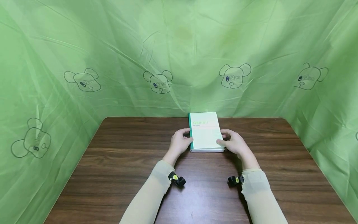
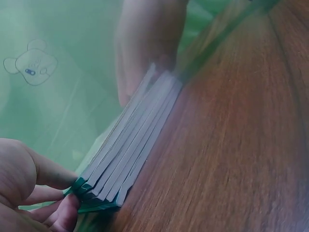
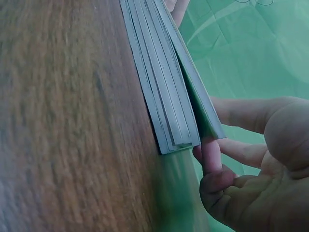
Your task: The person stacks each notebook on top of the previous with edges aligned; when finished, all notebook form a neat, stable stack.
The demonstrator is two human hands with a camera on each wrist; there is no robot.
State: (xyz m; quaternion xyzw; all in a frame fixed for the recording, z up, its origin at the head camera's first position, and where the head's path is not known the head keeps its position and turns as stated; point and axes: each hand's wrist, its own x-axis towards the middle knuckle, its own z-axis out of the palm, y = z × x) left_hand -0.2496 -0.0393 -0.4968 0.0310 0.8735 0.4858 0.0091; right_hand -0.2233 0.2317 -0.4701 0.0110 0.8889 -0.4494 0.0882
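Observation:
A stack of thin notebooks lies near the table's far edge. On top is a notebook with a white cover and a green spine. The left hand is at the spine side; its thumb and fingers pinch the top notebook's near corner. From the opposite side the right hand holds the top notebook's edge, thumb over the cover and fingertips below it. That edge is raised, leaving a wedge-shaped gap above the lower notebooks. The lower notebooks' page edges are slightly uneven.
The brown wood-grain table stretches out on both sides of the stack. A green curtain with printed bear heads hangs behind and at the sides. Each sleeve carries a black wrist camera.

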